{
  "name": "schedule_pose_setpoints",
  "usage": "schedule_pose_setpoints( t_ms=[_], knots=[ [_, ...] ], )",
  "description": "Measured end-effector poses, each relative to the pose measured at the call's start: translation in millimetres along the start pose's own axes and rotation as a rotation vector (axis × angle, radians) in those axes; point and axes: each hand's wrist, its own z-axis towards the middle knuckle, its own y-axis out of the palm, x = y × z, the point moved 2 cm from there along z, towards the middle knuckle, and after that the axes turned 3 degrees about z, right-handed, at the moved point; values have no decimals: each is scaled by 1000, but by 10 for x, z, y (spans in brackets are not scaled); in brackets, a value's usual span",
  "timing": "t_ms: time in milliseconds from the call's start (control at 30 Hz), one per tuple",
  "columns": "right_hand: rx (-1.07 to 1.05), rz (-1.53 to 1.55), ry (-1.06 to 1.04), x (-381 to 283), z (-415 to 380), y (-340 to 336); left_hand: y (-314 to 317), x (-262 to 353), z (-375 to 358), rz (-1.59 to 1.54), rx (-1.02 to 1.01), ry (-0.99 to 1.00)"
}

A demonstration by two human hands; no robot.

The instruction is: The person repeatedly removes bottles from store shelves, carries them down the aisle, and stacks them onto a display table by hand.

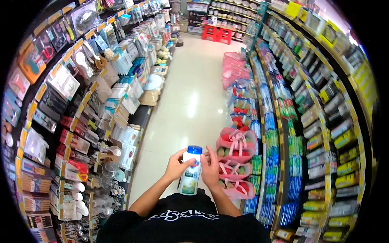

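Observation:
A white plastic bottle with a blue cap and a green-and-blue printed label stands upright in front of my chest. My left hand is closed around its left side, with the thumb across the front below the cap. From the other side my right hand presses against the bottle, its fingers near the upper right edge. The contents of the bottle cannot be seen.
Shelves with hanging packaged goods line my left. On the right, a shelf holds packed items. Pink bags stand on the shiny floor along the right edge. Red stools are at the far end.

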Motion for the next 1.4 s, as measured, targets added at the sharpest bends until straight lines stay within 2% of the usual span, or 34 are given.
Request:
schedule_pose_setpoints(
  t_ms=[67, 100, 200, 300, 400, 500, 700, 833, 900, 1033, 1167, 1200, 1233, 1333, 1367, 1400],
  knots=[
    [-63, 157, 87, 8, 545, 217, -258, 64, 530, -6, 89, 12],
    [-105, 154, 90, -4, 808, 313, -381, 126, 774, 12, 110, -25],
    [-227, 121, 124, -67, 1491, 573, -625, 263, 1435, -206, 206, -68],
    [-289, 261, 245, 332, 2137, 860, -850, 231, 2110, -308, 269, -103],
    [-321, 132, 299, 495, 2879, 1036, -1066, 149, 2794, -288, 325, -177],
    [-326, 204, 455, 646, 3668, 1208, -1287, 34, 3626, -289, 309, -219],
    [-172, 217, 565, 1092, 5286, 1373, -1487, -21, 5407, -332, 199, -345],
    [-62, 377, 658, 1307, 6191, 1306, -1482, 160, 6470, -157, 41, -417],
    [13, 498, 697, 1525, 6534, 1289, -1493, -116, 6936, -14, -15, -415],
    [-31, 566, 758, 1919, 7346, 1274, -1512, -147, 7835, 29, -183, -523],
    [18, 583, 844, 2192, 8452, 1244, -1492, -326, 8975, -44, -154, -597],
    [-21, 602, 847, 2250, 8757, 1211, -1455, -365, 9257, -61, -34, -667],
    [-53, 625, 850, 2354, 9048, 1168, -1419, -371, 9530, -100, -42, -680],
    [-192, 660, 830, 2555, 10046, 1082, -1458, -511, 10515, -171, -111, -689],
    [-199, 581, 831, 2423, 10393, 1074, -1422, -203, 10798, -225, -185, -655],
    [-203, 502, 833, 2295, 10720, 1048, -1417, -72, 11112, -178, -148, -583]
  ],
)
